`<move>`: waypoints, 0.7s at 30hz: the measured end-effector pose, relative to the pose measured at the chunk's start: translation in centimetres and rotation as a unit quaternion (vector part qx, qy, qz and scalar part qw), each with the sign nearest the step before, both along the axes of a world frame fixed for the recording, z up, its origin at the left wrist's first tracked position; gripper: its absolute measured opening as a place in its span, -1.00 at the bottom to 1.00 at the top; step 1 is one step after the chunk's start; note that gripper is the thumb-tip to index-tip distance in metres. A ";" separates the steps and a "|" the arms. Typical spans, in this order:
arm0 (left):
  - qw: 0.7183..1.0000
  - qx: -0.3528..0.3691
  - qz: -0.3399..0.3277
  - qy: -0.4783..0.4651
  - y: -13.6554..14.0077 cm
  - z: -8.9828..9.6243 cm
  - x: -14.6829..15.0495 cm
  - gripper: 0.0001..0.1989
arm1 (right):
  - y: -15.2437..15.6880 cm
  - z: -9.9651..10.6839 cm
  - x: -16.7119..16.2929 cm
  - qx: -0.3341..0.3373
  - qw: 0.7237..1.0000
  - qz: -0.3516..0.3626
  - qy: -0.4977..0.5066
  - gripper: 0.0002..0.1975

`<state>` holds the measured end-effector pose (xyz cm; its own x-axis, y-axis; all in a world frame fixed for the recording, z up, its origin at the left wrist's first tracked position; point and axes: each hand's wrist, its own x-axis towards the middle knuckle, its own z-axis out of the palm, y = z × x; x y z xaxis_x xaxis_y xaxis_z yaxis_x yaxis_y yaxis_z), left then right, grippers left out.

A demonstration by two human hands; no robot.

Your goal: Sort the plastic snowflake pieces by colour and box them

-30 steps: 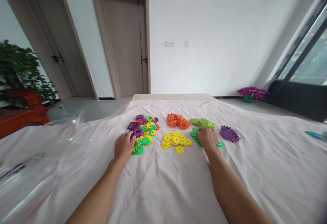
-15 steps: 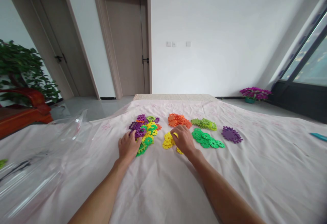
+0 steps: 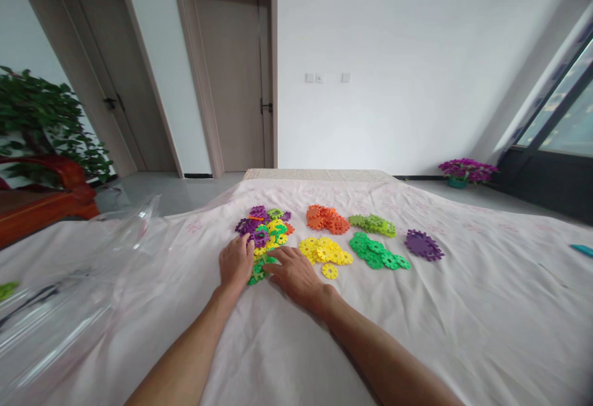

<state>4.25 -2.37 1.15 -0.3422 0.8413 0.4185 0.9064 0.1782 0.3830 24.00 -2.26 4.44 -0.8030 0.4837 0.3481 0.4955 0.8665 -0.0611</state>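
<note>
A mixed heap of plastic snowflake discs (image 3: 277, 231) in purple, yellow, green, lime and orange lies on the cloth. My left hand (image 3: 236, 262) rests against the heap's near left edge, its fingers loosely extended onto the purple and green discs. From the right, my right hand (image 3: 297, 275) reaches over the heap's near end with fingers apart, close to the green discs (image 3: 257, 275); no disc shows in its grasp. Just beyond this hand is a pile of yellow discs (image 3: 327, 249), with a single yellow disc (image 3: 330, 271) in front of it.
Separate piles of orange discs (image 3: 327, 218), lime discs (image 3: 373, 225), green discs (image 3: 373, 250) and purple discs (image 3: 423, 245) lie to the right. A clear plastic bag (image 3: 92, 295) spreads over the left side. A blue object (image 3: 582, 249) sits at the far right edge.
My right hand has moved left from the yellow pile to the mixed heap, uncovering the yellow discs. My left hand stays at the heap's edge.
</note>
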 end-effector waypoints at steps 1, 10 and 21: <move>1.000 -0.002 0.001 0.002 0.0 0.0 0.0 -0.57 | 0.1 -0.1 -0.1 0.000 1.000 0.006 0.002 -0.83; 1.000 -0.019 -0.004 0.012 0.0 0.0 0.0 -0.57 | 0.8 -0.1 0.6 0.008 0.999 -0.024 0.049 -0.83; 0.999 -0.026 -0.015 0.046 0.0 -0.2 -0.1 -0.56 | 8.2 1.7 13.1 0.029 0.893 -0.415 0.170 -0.77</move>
